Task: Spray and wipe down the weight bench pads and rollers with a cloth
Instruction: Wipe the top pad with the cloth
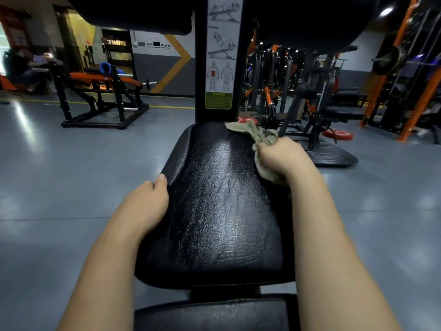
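The fingers (263, 149) of the right hand (280, 156) are clenched around a bunched olive-green cloth (259, 136). One tail of it sticks out ahead onto the far right corner of the black seat pad (222, 199), and the other hangs below the fist against the pad's right edge. Wadded like this, the cloth gives a firm lump to push along the vinyl, and where the hand sits suggests the right side of the pad is being wiped.

On the other side, the left hand (148, 201) clasps the pad's left rim. Its thumb (163, 177) lies over the top edge and the remaining fingers go out of sight underneath, so it appears to be grasping the rim, most likely to brace the body or steady the pad against the wiping pressure.

The seat pad fills the middle of the view, its cracked surface glossy in patches, which may be spray or only reflected light. A second black pad (210, 316) lies nearer the person. Beyond the seat rises a black upright carrying an exercise-diagram sticker (220, 53), with two dark rollers (133, 15) overhead on either side, seemingly not yet reached. No spray bottle is in view. Around all this are a grey floor (59, 175), a red weight plate (337, 134) and other gym machines.
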### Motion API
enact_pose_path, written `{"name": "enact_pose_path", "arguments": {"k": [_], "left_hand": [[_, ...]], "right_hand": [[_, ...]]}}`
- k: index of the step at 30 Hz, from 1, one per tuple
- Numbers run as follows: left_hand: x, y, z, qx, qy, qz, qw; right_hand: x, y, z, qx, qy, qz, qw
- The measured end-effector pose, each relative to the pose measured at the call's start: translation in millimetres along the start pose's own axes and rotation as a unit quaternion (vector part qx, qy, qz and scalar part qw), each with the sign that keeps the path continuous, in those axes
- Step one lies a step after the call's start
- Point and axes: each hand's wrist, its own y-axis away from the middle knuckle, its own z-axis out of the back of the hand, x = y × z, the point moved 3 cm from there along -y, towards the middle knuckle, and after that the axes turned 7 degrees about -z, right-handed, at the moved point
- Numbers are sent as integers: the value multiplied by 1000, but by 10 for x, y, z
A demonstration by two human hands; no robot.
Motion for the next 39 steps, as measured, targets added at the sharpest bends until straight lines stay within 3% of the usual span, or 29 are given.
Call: {"name": "enact_pose_path", "arguments": {"k": [2,5,10,12,17,21,24,30,34,39], "left_hand": [[15,-15,1,-1,-2,1,1000],[51,-38,1,-2,-4,0,1000],[45,-67,-16,-4,3,-3,1000],[49,-75,-20,-4,7,-5,1000],[66,-90,-14,-7,4,-6,1000],[99,-99,-24,-10,15,-8,1000],[103,-108,-39,-15,22,-11,1000],[88,-127,-24,-13,12,-5,1000],[44,-95,-29,-13,7,-4,1000],[58,-74,-20,-15,9,-5,1000]], "right_hand": [[-124,90,109,23,57,-50,997],[-223,75,115,37,57,-47,997],[-75,-78,-63,-7,-184,2,983],[-29,-131,-131,-14,-227,43,973],[-101,2,56,35,-77,18,996],[-256,81,225,113,45,-15,992],[-239,30,194,99,44,-11,994],[-25,-71,-22,-10,-89,1,996],[-30,35,8,33,-56,9,998],[-207,67,135,83,-5,-56,995]]}}
